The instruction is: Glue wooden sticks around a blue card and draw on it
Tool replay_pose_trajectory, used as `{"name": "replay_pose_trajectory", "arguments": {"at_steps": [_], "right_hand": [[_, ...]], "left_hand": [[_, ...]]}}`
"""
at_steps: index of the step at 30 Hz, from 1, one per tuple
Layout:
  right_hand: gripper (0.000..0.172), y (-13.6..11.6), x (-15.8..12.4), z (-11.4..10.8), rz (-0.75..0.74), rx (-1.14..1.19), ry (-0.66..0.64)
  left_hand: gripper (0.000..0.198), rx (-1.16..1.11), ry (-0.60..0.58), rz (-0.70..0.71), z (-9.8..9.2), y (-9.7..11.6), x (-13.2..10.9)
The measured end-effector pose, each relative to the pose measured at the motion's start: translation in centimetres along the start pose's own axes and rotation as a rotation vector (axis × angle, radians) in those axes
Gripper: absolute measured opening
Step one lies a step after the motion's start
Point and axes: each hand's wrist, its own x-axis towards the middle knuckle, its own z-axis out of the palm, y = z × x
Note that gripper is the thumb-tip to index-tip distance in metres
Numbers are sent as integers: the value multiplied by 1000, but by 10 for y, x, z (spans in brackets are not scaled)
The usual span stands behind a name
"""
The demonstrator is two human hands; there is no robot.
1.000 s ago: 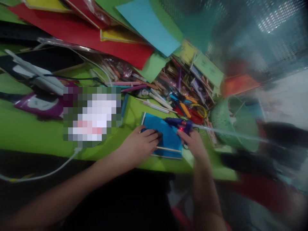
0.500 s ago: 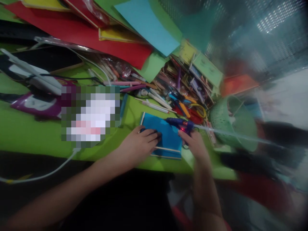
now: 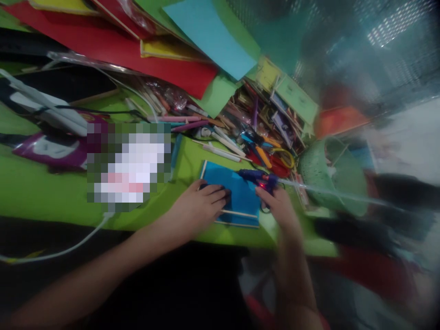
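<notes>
A blue panel (image 3: 242, 199) lies flat on the green table, with thin wooden sticks (image 3: 240, 214) along its near side and another at its left edge. My left hand (image 3: 204, 204) rests palm down on the panel's left part, fingers stretched across it. In my right hand (image 3: 277, 201) is a dark blue hot glue gun (image 3: 259, 178) with a small red light lit. Its nozzle points left over the panel's far edge, and a long clear glue stick (image 3: 326, 189) juts from its back. Whether the nozzle touches the panel I cannot tell.
Pens, scissors (image 3: 283, 156) and pliers (image 3: 257, 151) lie heaped beyond the panel. A green basket (image 3: 330, 178) stands at right. On the left are a blurred-out phone with a white cable (image 3: 79, 245) and a purple object (image 3: 51, 149). Coloured sheets (image 3: 209, 36) lie at the back.
The glue gun has shifted very slightly to the right, its nozzle still over the panel's far edge. My left hand stays in place on the panel.
</notes>
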Motion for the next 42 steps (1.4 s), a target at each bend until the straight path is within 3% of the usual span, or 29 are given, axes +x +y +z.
{"name": "replay_pose_trajectory", "arguments": {"at_steps": [14,42], "right_hand": [[34,-3,1,3,-45,13,-16],[37,7,-5,-5,17,28,28]], "left_hand": [[25,0,-3,13,1,-1,0],[30,-35,26,9,4,-4,-2]]}}
